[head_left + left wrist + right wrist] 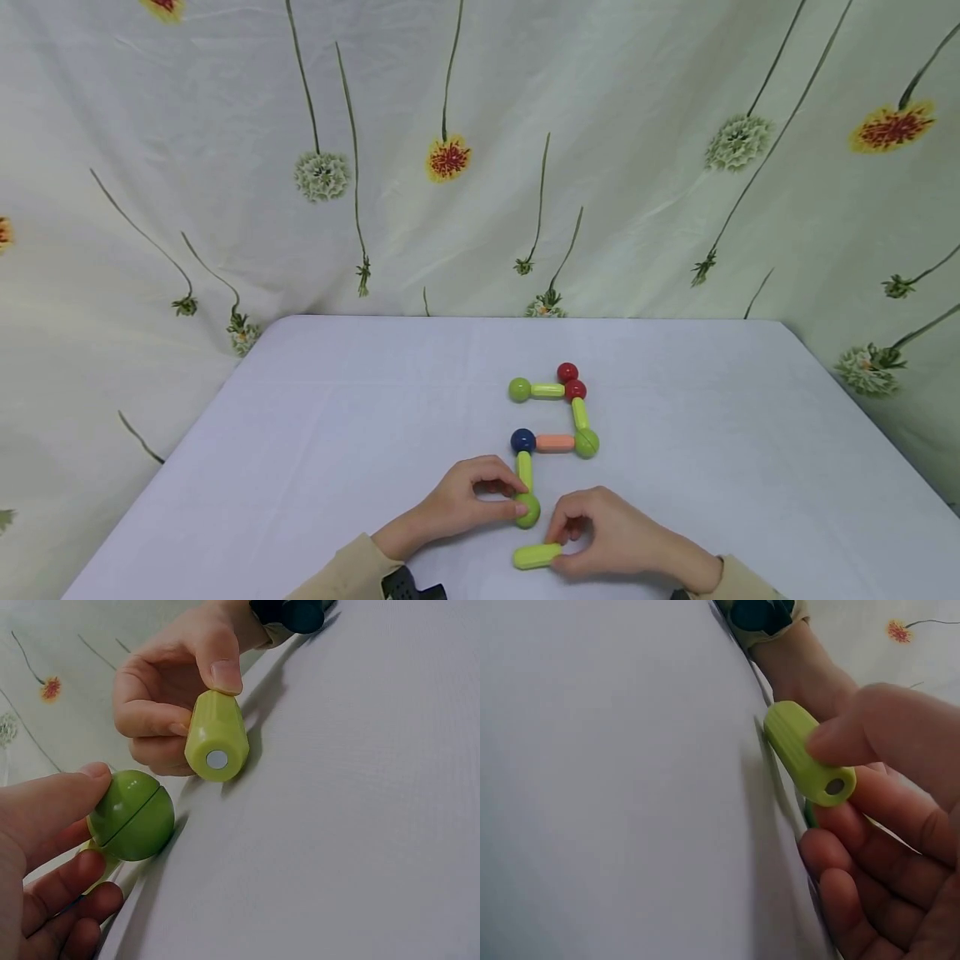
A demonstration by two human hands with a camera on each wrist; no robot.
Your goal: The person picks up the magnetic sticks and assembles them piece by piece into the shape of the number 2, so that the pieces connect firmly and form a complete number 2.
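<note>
My left hand pinches a green ball between thumb and fingers, at the near end of a chain of magnetic pieces. A yellow-green rod runs from that ball to a dark blue ball. To the right, my right hand grips a loose yellow-green magnetic rod by its right end. In the left wrist view the loose rod shows a round metal disc on its end, and a gap separates it from the green ball. The right thumb lies along the rod.
Farther along the chain, a salmon rod joins the blue ball to another green ball. Beyond are two red balls, more yellow-green rods and a green end ball. A flowered curtain hangs behind the white table.
</note>
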